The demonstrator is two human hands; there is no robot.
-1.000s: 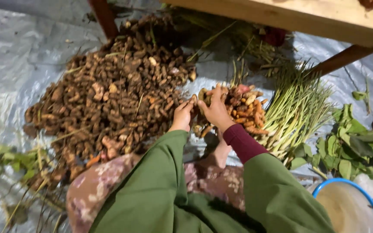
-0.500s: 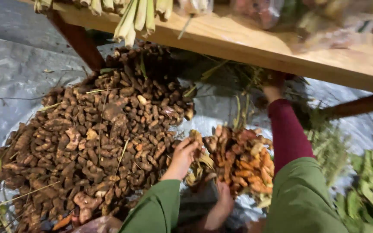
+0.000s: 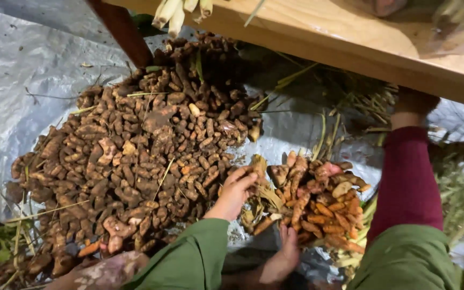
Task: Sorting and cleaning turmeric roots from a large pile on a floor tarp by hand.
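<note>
The left hand [image 3: 236, 190] rests half curled at the edge of the big brown root pile [image 3: 135, 156], fingers touching dry husks [image 3: 261, 196] beside the small orange pile [image 3: 318, 201]. The right hand [image 3: 412, 104] reaches under the tabletop [image 3: 350, 43]; its grip cannot be told.

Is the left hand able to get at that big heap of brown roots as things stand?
Probably yes: the left hand already rests at the edge of the big brown root heap, with nothing between them.

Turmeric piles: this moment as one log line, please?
left hand: pinching leafy turmeric root | right hand: at wooden table edge, grip unclear | brown pile left, orange pile right
</note>
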